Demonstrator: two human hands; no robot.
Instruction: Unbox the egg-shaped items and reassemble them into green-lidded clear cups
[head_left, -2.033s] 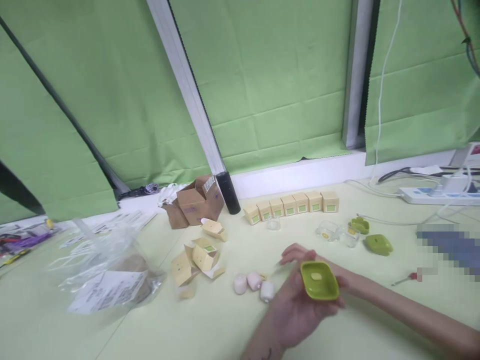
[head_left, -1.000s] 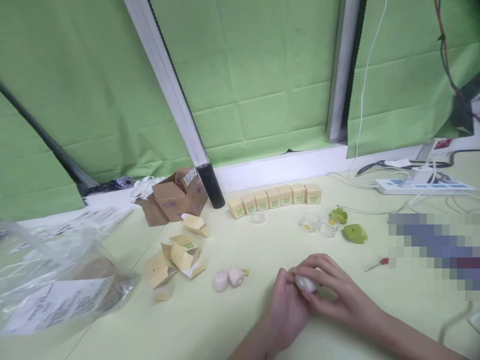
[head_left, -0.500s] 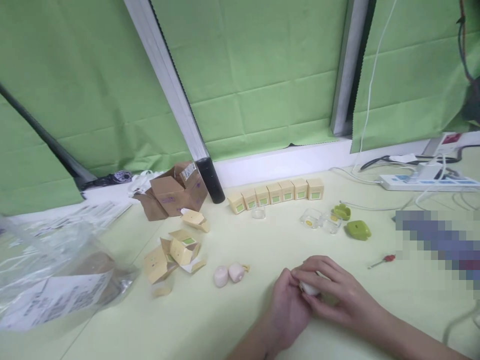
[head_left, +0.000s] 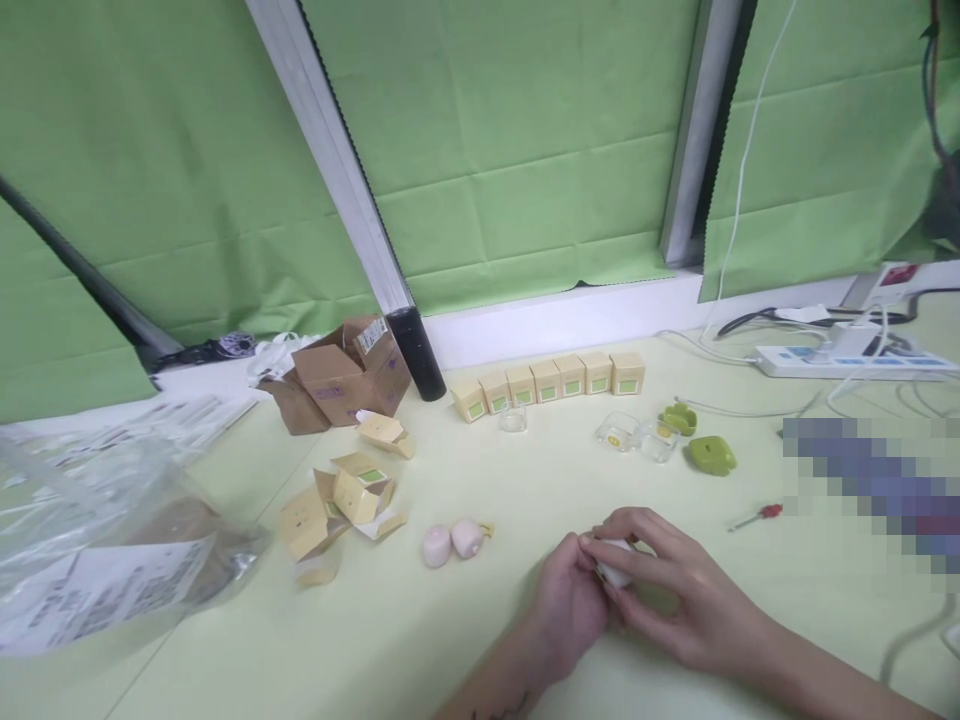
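A small white case-like object is held between both hands, mostly covered by fingers. My left hand curls around it from the left, thumb and fingers closed. From the right, my right hand pinches it with bent fingers. Beyond the hands lie clear plastic shells with yellow spots, beside a green cover and a smaller green piece. A small red-handled screwdriver rests to the right. Two pale pink rounded covers sit left of the hands.
Several small yellow boxes stand in a row at the back. Opened yellow cartons, a brown cardboard box and a clear plastic bag occupy the left. A black cylinder stands behind; a power strip with cables lies back right.
Slightly more of the white object shows between my fingers. Both hands still hold it in nearly the same place. The whole view has shifted a little; the other things lie as before.
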